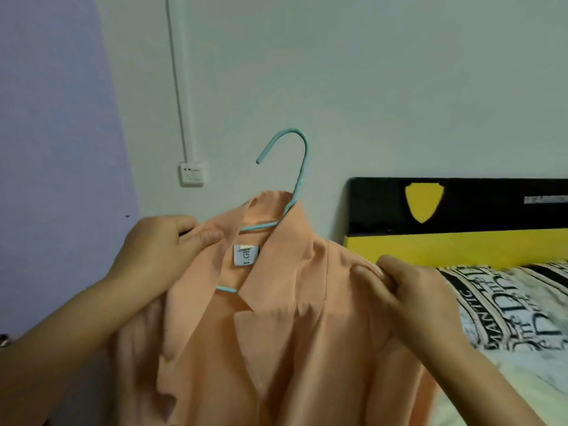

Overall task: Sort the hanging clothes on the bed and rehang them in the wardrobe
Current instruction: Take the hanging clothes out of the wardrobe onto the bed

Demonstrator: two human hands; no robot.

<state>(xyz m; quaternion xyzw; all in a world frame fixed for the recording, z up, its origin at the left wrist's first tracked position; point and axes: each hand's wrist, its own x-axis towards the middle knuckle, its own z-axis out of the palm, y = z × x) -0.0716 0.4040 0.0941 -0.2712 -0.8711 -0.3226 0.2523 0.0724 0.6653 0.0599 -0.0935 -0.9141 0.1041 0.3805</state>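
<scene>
An orange collared jacket (276, 348) hangs on a light-blue wire hanger (296, 167), held up in front of me, its white neck label facing me. My left hand (159, 250) pinches the jacket's left collar and shoulder. My right hand (408, 290) pinches the jacket's right shoulder. The hanger's hook stands free above the collar, and its lower parts are hidden inside the jacket. The wardrobe is out of view.
The bed (507, 309) with black-and-white lettered bedding lies at the right, under a black and yellow headboard (461, 241). A wall socket (192, 173) and a cable duct (179, 87) sit on the white wall behind the hanger. A purple wall is at the left.
</scene>
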